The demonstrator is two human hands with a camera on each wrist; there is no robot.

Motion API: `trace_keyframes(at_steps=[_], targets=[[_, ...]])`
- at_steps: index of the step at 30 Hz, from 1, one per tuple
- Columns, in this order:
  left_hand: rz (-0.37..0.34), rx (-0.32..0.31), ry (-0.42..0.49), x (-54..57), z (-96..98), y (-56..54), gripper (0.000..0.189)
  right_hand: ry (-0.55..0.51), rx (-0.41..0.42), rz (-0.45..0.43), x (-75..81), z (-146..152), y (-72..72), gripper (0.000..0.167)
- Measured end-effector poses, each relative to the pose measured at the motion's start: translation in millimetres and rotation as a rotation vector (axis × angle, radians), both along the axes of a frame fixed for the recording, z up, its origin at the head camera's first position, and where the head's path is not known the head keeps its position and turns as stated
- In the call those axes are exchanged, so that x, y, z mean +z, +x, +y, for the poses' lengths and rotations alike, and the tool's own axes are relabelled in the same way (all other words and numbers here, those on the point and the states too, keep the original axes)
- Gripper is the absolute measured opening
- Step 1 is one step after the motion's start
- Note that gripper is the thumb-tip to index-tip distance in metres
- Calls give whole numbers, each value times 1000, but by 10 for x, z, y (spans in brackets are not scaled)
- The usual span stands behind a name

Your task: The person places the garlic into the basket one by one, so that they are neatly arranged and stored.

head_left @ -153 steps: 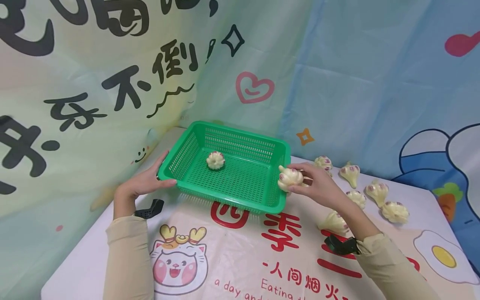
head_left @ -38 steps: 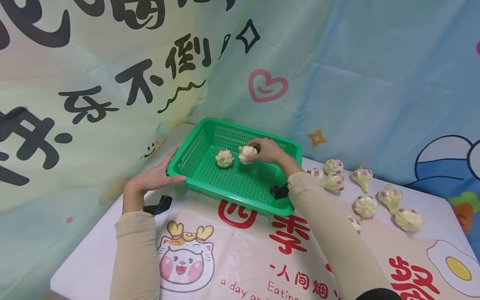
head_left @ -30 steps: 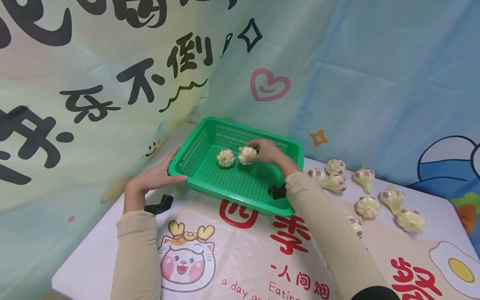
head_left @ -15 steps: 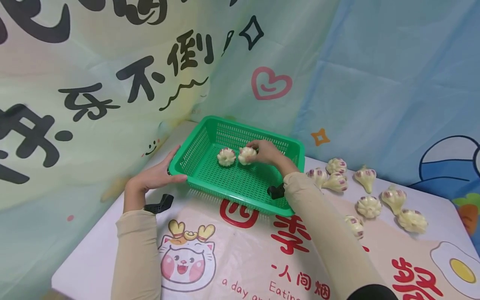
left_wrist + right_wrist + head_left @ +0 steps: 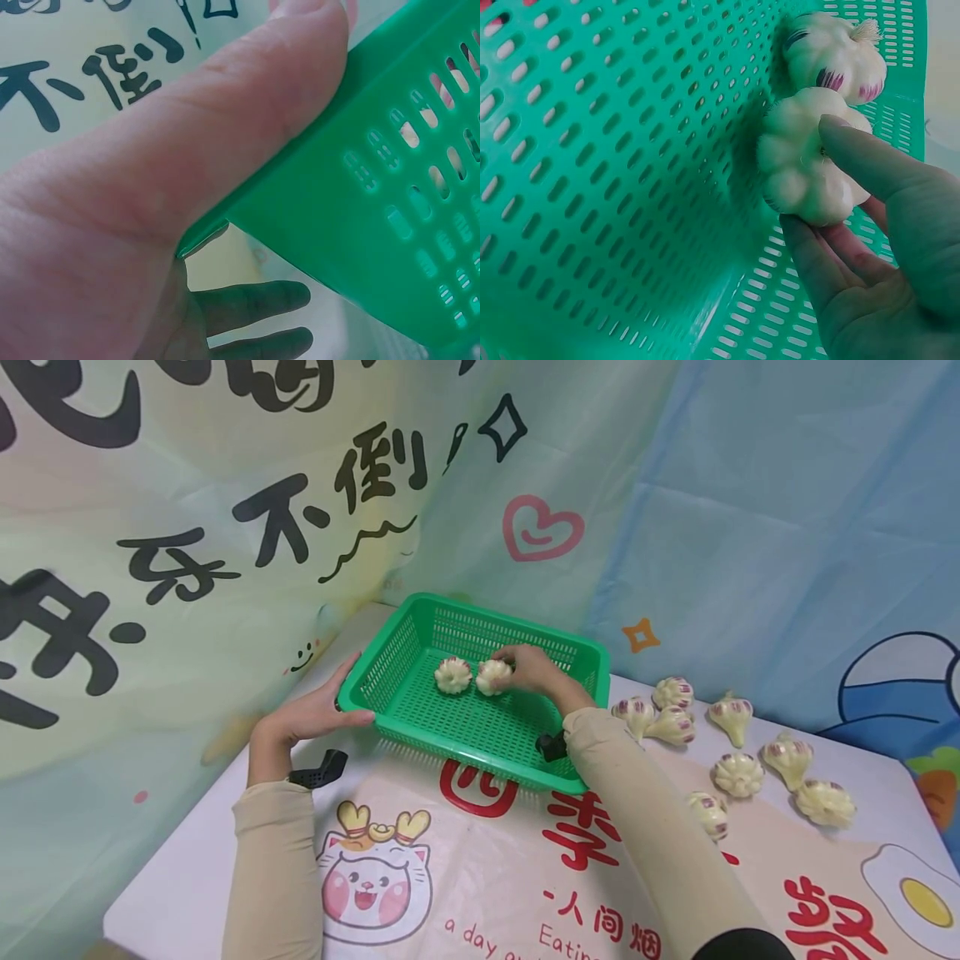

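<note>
A green plastic basket [image 5: 480, 760] with slotted sides stands on the table. My left hand [image 5: 311, 710] holds its near left corner, the thumb along the rim and the other fingers down the outside, as the left wrist view shows. Inside the basket, my right hand [image 5: 534, 668] holds a garlic bulb [image 5: 492, 677] low over the slotted floor. In the right wrist view, the thumb lies on one side of this bulb [image 5: 802, 165] and the fingertips are at its other side. Close beside it sits a second garlic bulb [image 5: 453, 676], white with purple streaks.
Several more garlic bulbs [image 5: 738, 774] lie scattered on the table to the right of the basket, some partly behind the right sleeve. A printed cloth [image 5: 480, 860] covers the tabletop, and a patterned curtain [image 5: 720, 543] hangs close behind the basket.
My right hand has carried the garlic bulb from the basket's right end in beside the other bulb, and lately lowered it a little. My left hand has kept its place on the basket corner.
</note>
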State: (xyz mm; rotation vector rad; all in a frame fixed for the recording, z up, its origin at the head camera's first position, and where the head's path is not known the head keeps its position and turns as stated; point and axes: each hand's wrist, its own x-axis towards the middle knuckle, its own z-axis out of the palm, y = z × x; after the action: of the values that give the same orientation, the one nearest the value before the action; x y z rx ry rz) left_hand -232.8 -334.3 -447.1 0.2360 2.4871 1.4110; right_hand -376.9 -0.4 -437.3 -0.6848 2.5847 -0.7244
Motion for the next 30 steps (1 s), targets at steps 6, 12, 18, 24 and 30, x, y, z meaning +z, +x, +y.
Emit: trace_keyframes(at_steps=[6,12,18,24,30], targets=[[-5,6,-14,5,-7,8,101,14,5,-10,22,-7,15,52],[3,-2,-16,9,-5,4,100,28,13,1,29,-13,20,54],[10,-14,-19,39,25,-32,100,27,6,6,54,35,22,56],[5,-12,-26,62,52,-64,101,32,15,45,72,94,24,56],[3,2,-25,-14,9,74,102,29,46,45,24,15,75,62]])
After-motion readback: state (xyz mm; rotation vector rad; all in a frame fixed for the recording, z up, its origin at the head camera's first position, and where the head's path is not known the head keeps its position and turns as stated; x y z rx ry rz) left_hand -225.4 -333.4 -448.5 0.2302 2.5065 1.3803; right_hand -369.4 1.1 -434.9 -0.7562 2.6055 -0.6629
